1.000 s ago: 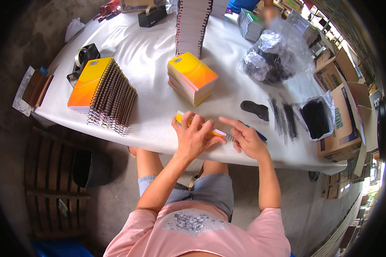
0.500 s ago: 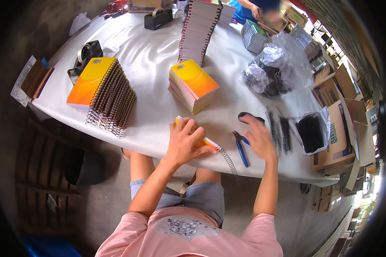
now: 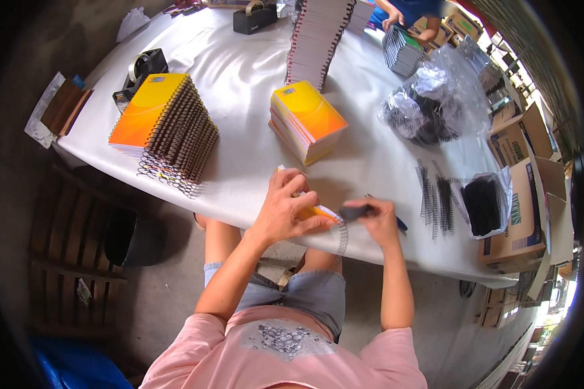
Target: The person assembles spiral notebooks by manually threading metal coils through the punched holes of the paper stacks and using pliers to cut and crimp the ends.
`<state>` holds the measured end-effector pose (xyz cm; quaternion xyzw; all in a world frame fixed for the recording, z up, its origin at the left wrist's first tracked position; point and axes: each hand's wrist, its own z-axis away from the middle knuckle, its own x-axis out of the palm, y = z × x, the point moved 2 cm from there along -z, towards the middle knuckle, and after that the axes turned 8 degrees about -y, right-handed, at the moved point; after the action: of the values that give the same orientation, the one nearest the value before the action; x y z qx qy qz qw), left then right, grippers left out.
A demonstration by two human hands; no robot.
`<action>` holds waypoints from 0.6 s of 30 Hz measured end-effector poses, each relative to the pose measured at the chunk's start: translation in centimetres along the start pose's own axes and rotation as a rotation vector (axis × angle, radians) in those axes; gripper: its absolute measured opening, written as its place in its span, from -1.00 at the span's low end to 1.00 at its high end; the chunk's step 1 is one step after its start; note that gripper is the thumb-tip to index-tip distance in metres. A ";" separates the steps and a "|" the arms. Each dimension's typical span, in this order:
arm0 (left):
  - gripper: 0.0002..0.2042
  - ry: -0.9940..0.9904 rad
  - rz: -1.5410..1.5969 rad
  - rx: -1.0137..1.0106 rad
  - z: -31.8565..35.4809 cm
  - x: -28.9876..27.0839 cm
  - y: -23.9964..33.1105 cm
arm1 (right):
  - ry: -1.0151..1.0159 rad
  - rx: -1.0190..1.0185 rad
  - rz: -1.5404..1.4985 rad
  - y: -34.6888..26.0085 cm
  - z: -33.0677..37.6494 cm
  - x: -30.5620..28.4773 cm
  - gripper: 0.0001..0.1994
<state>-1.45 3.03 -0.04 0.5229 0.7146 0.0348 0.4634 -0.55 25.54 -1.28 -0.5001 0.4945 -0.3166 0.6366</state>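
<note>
My left hand [image 3: 285,206] is closed round a thin yellow-orange notebook [image 3: 316,211], held edge-on over the table's front edge. From the notebook's right end a dark spiral coil [image 3: 343,238] hangs down. My right hand [image 3: 381,222] grips a dark, rounded object [image 3: 355,212], blurred and of a kind I cannot make out, close beside the coil's upper end. Blue-handled pliers [image 3: 401,225] lie mostly hidden behind my right hand. Beyond my hands stands a stack of orange notebooks [image 3: 310,117]. To the left is a stack of coil-bound notebooks [image 3: 175,129].
Loose black coils [image 3: 437,201] lie right of my hands, beside an open carton [image 3: 518,207] and a white-lined pack of black coils [image 3: 483,204]. Farther back are a plastic bag [image 3: 428,107], a tall notebook stack [image 3: 315,45], tape dispensers [image 3: 254,18] and another person's hands [image 3: 428,29].
My right hand has picked up the black rounded object from the table and brought it left to the notebook's coil end. My left hand still holds the notebook.
</note>
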 end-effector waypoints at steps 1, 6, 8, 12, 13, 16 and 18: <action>-0.61 0.009 -0.023 0.012 0.4 -0.1 -0.3 | 0.095 -0.034 -0.090 -0.5 -0.2 0.0 -0.70; -0.60 0.063 0.056 0.088 -0.2 -0.1 -0.5 | -0.177 -0.305 -0.023 -3.1 -0.8 1.1 -0.73; -0.59 0.052 0.045 0.078 -0.2 0.1 -0.4 | 0.049 -0.190 -0.033 -2.5 -1.1 -0.5 -0.75; -0.55 0.081 0.096 0.036 -0.2 -0.2 -1.0 | -0.138 -0.271 0.221 -4.2 -1.8 1.4 -0.68; -0.55 0.090 0.100 0.041 -0.3 -0.2 -1.0 | -0.139 -0.273 0.232 -3.9 -1.9 1.1 -0.68; -0.52 0.211 0.186 -0.085 -0.1 -0.4 -1.7 | 0.041 -0.163 -0.141 -3.2 -2.0 0.4 -0.68; -0.52 0.089 0.543 -0.156 0.3 0.2 -3.4 | -0.196 -0.252 0.047 -4.6 -2.6 2.8 -0.68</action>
<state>-3.66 1.55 -2.18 0.6558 0.5631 0.2355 0.4442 -1.74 20.77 2.19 -0.5927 0.4773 -0.1867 0.6213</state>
